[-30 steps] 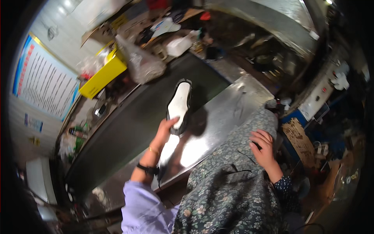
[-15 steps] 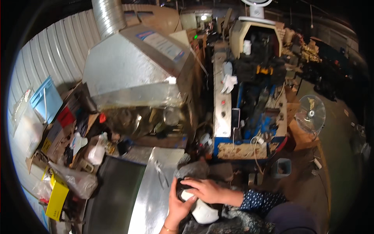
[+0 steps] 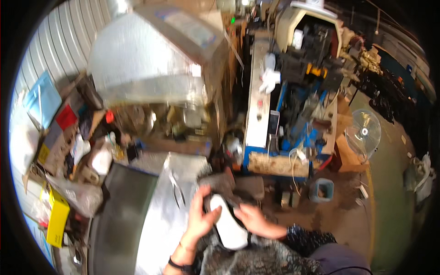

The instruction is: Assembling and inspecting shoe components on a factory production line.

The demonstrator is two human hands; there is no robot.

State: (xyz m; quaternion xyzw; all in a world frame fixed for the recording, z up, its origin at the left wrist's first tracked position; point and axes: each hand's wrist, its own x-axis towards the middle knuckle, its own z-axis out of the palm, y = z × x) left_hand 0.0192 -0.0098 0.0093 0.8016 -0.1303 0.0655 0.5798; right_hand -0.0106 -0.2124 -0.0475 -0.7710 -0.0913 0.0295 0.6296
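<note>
Close to my lap is a black shoe upper (image 3: 248,231) with a white, sole-shaped bottom (image 3: 226,223) facing up. My left hand (image 3: 201,216) grips its left side, the thumb lying on the white surface and the fingers wrapped round the far side. On the opposite side, my right hand (image 3: 253,221) pinches the black edge between thumb and fingers. Much of the black part is hidden under the white bottom and my hands. Steel pincers (image 3: 176,190) lie on the shiny metal tabletop (image 3: 158,224), left of my hands.
A dark conveyor belt (image 3: 123,215) runs left of the metal top, under a large metal hood (image 3: 142,55). A blue and white machine (image 3: 257,105) stands ahead right. A grey bin (image 3: 322,190) and a standing fan (image 3: 364,132) are at right; a yellow box (image 3: 58,219) is at left.
My right hand has moved from across the top of the shoe upper to its right edge, uncovering more of the white bottom. The whole view has shifted slightly.
</note>
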